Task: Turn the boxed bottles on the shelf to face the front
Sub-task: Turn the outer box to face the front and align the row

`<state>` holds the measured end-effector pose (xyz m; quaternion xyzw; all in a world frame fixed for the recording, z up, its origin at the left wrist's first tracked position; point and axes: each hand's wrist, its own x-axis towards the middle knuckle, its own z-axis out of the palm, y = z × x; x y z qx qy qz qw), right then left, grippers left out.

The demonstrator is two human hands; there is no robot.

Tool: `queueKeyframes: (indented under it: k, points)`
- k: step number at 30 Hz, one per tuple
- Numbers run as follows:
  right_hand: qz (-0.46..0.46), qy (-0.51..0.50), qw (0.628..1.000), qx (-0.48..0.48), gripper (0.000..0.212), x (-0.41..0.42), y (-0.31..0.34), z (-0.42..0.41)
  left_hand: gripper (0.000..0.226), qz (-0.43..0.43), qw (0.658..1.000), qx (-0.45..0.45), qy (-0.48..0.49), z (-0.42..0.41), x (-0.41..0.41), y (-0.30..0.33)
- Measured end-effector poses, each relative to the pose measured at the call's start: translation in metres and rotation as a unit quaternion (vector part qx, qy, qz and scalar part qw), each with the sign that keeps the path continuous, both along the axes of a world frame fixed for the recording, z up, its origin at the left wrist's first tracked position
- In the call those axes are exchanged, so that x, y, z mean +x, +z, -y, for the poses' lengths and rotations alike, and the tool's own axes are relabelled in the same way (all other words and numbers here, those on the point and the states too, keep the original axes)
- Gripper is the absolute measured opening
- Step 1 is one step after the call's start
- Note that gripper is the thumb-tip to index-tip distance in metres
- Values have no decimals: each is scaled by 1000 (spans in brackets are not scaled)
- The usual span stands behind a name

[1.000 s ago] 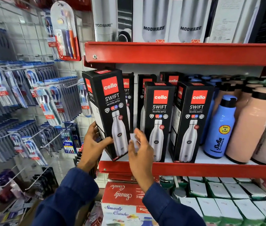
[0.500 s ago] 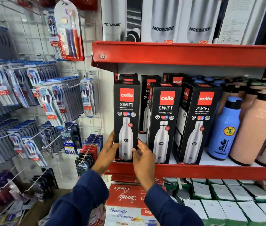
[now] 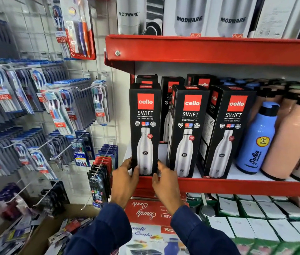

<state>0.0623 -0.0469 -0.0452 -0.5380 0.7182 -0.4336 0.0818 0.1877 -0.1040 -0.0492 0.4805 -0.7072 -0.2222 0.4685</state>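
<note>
The leftmost boxed bottle (image 3: 145,129) is stood upright at the left end of the red shelf (image 3: 237,185), long axis vertical, printed face to the front. Its base is bracketed low down: left hand (image 3: 125,178) cupped against the left bottom corner, right hand (image 3: 164,178) with loosely spread fingers at the right bottom edge. Both are equally near; firm clamping cannot be confirmed. The two neighbouring boxes (image 3: 187,131) are seen slightly angled, likely next.

Black boxes (image 3: 145,129) with red logo squares are seen on the red shelf (image 3: 237,184); beside them on that shelf, a blue bottle (image 3: 256,138); peach bottles (image 3: 291,144), black-capped.
</note>
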Motion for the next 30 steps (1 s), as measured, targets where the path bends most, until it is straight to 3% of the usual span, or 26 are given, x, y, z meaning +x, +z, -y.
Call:
queueKeyframes:
  k: [6,10,15,21,25,30]
  points:
    - [0,11,1000,-17,39,3,-1,-11,28,19,1000,-3,18,-6,1,-3]
    - [3,12,1000,-16,43,1,-3,-12,27,28,999,-7,28,-9,1,-4]
    - [38,34,998,-31,46,-9,-3,-26,41,-7,998,-4,59,-12,2,-10]
    - [118,-58,981,-141,33,-49,-13,-60,29,-113,979,-151,83,-50,-21,-8]
    - [155,-128,969,-146,27,-78,-20,-63,34,-88,993,-77,-24,-68,-56,-7]
    - [122,-104,985,-66,45,-91,-19,-56,63,-2,998,17,-57,-69,-89,-3]
